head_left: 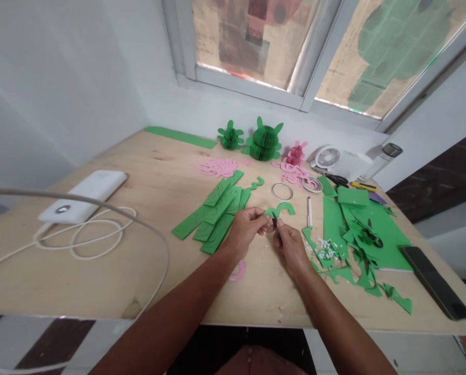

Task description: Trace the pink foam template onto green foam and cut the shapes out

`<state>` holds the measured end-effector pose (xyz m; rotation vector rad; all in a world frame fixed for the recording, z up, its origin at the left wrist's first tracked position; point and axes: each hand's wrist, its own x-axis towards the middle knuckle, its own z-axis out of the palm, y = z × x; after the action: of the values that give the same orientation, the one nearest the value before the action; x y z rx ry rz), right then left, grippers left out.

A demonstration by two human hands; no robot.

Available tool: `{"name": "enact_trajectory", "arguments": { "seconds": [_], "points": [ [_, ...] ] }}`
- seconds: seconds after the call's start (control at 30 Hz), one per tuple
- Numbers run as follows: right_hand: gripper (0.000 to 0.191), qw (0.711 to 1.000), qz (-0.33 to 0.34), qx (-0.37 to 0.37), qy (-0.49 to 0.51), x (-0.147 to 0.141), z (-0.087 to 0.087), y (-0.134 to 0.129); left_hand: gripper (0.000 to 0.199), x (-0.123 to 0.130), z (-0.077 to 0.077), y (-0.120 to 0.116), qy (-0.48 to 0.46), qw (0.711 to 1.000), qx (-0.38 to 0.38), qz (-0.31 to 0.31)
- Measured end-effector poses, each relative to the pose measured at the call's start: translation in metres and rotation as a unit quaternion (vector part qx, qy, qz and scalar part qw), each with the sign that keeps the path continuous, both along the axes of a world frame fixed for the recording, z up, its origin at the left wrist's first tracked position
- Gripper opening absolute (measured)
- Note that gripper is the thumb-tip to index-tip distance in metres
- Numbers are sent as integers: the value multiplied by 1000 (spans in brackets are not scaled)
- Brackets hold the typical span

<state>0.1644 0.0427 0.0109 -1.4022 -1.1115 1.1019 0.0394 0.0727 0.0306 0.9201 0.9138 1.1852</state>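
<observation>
Between the fingers of my left hand (252, 224) is a curved green paper cutout (286, 207), shaped like a wavy "3", held just above the table. My right hand (290, 242) grips small dark scissors (275, 224), their tips at the paper's left part; the handles are mostly hidden by my fingers. Left of my left hand lie overlapping green paper strips (213, 216) with drawn curves. A finished-looking green squiggle (257, 182) rests beyond them. Under my left wrist lies a pink curved cutout (237, 272), partly covered.
Green paper scraps (368, 268) and white bits (329, 250) lie to the right, near a phone (434, 281). A white marker (309, 211), a tape ring (282, 191) and pink cutouts (219, 167) lie farther back. A power bank (84, 195) with a looped cable stands left.
</observation>
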Motion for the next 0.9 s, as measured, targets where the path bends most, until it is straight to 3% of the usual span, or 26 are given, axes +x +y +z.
{"name": "enact_trajectory", "arguments": {
  "seconds": [0.9],
  "points": [
    [57,1000,2,-1,-3,1,-5,1,18,1,0,0,4,1000,-10,7]
  ]
}}
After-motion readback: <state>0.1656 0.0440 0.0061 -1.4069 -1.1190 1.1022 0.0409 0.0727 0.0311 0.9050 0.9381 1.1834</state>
